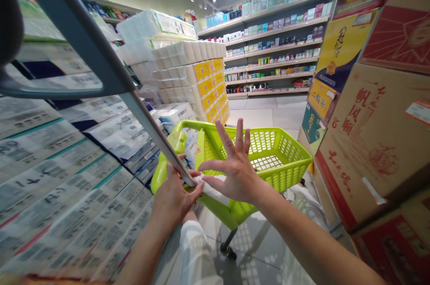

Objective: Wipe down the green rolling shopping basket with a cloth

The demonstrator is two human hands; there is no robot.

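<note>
A lime-green plastic shopping basket (285, 159) on wheels stands in the aisle in front of me. A long grey handle bar (101, 58) rises from its near edge up to the top left, close to the camera. My left hand (173, 197) is closed round the lower end of this bar, where a white piece (213, 191) sits on the basket's rim. My right hand (235, 170) hovers over the same rim with fingers spread wide, its heel touching the white piece, holding nothing.
Stacked packs of tissue paper (67, 164) fill the left side, with a tower of toilet rolls (191, 74) beyond. Brown and red cartons (372, 141) are piled on the right. Product shelves (275, 47) line the back across a tiled floor (265, 110).
</note>
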